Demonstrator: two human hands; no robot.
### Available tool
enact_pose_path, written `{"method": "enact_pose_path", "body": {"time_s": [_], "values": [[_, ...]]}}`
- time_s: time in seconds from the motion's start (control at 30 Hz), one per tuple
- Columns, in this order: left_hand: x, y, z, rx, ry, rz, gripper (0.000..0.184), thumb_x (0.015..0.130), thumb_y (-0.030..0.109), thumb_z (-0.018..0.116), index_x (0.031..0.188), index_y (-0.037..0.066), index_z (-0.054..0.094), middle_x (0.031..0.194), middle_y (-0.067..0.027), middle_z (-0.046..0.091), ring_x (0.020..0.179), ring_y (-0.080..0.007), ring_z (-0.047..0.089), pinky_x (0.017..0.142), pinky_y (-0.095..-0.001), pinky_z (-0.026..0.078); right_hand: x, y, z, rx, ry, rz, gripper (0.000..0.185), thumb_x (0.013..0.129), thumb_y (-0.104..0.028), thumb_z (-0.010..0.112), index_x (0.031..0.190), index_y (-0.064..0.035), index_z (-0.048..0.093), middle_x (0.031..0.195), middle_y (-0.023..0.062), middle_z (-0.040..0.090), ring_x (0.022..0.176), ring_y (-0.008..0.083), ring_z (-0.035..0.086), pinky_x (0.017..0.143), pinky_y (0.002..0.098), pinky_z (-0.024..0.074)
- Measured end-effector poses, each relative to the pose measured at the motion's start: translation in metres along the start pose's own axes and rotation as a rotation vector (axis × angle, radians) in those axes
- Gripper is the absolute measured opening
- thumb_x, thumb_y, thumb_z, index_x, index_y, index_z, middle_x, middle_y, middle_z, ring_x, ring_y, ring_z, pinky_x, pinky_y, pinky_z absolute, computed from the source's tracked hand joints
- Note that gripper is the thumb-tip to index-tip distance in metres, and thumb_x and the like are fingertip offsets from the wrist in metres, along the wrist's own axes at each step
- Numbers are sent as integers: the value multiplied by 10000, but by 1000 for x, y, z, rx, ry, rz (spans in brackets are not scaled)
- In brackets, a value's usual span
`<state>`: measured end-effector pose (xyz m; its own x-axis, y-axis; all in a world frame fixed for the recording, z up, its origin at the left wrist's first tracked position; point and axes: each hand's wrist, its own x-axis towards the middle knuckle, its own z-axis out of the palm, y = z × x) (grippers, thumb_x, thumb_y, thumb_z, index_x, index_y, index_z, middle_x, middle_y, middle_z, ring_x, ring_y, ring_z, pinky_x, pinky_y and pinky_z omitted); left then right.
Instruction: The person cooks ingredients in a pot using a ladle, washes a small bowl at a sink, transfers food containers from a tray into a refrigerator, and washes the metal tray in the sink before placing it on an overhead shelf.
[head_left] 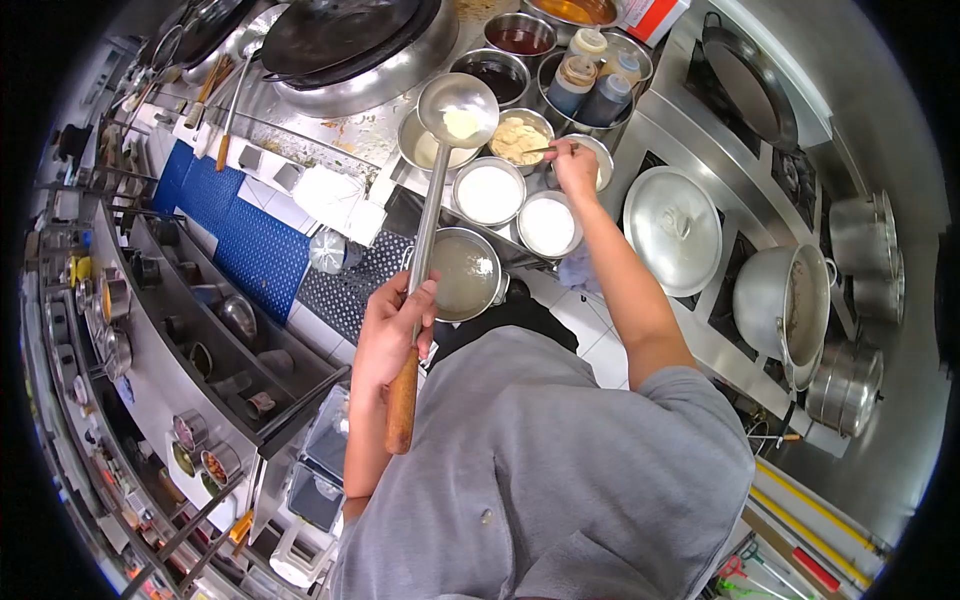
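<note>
My left hand [393, 325] is wrapped round the wooden-handled ladle [428, 235], which points away from me. A small pale yellow heap [462, 123] lies in the ladle's bowl, held over a metal container [411, 143] of pale contents. Thin and metal, a spoon [540, 150] is pinched in my right hand [574, 168]. Its tip is at a bowl of tan, powdery stuff [520, 136]. Nearer to me stand two bowls of white contents, one bowl [489, 190] left of the other bowl [549, 225]. My right hand partly covers another bowl [596, 160].
A pot of cloudy liquid [463, 278] is close before my body. Squeeze bottles [605, 92] stand in a container beyond my right hand. To the right, a lidded pot [673, 230] and a large pot [780, 302] sit on the stove. A wok [345, 40] is at the upper left.
</note>
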<state>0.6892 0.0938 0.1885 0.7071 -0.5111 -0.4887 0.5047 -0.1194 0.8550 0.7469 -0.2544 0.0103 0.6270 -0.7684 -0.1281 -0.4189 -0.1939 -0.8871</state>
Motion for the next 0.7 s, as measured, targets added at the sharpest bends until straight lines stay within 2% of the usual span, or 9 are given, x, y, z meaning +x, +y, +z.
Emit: {"method": "enact_pose_path", "body": {"time_s": [0.1,0.13,0.27,0.37,0.43,0.53,0.57,0.63,0.7], "values": [[0,1,1,23,26,7,341,966,252,561,1112,-56,567,645,8,488,411,-67,444,377,-215,326,4,3,-8,132,-4,62,279,931,-218,506,923,-46,726,778,76,735,765,182,689,747,304,511],[1,1,1,42,37,3,331,972,251,549,1111,-49,576,643,13,486,407,-58,434,371,-210,317,6,3,-12,188,-20,36,284,937,-207,502,956,-18,714,833,78,728,687,104,582,632,276,458],[9,3,2,81,6,19,342,972,256,550,1113,-55,570,640,12,487,407,-63,440,374,-213,326,-5,-16,-40,281,3,-8,254,934,-169,505,991,-21,704,844,62,717,574,47,373,542,222,350],[17,0,4,68,-17,17,357,972,263,551,1116,-63,564,640,11,485,407,-66,441,379,-212,337,-6,-24,-56,368,12,-75,269,943,-193,502,968,-38,720,812,51,722,678,80,518,651,246,430],[20,1,6,64,-28,8,366,973,269,550,1122,-66,560,640,13,483,407,-61,438,381,-209,342,-22,-50,-66,399,-11,-75,273,956,-192,496,1005,-21,702,837,59,718,672,71,487,644,234,420],[22,6,7,10,-80,-21,355,975,258,540,1123,-64,563,641,15,482,401,-57,430,375,-203,340,-43,-67,-56,354,-30,-340,254,987,-187,521,1091,-20,680,892,33,704,717,43,492,648,201,419],[23,5,6,19,-89,-27,355,975,258,540,1123,-64,563,641,15,482,401,-57,430,375,-203,340,-51,-70,-51,301,-59,-399,226,978,-181,544,1070,-41,696,912,39,715,746,90,545,694,250,458],[25,3,3,-110,-127,-37,343,977,244,528,1125,-62,567,641,16,481,394,-56,422,370,-197,337,-44,-63,-49,-287,-25,-1070,190,952,-141,565,1029,-51,714,924,54,718,787,170,589,733,317,485],[24,5,2,-125,-124,-48,334,978,237,520,1126,-58,571,640,15,478,390,-57,422,365,-193,334,-55,-59,-51,-221,77,-1039,180,940,-130,573,1013,-57,720,916,60,717,793,205,593,747,341,488]]}}
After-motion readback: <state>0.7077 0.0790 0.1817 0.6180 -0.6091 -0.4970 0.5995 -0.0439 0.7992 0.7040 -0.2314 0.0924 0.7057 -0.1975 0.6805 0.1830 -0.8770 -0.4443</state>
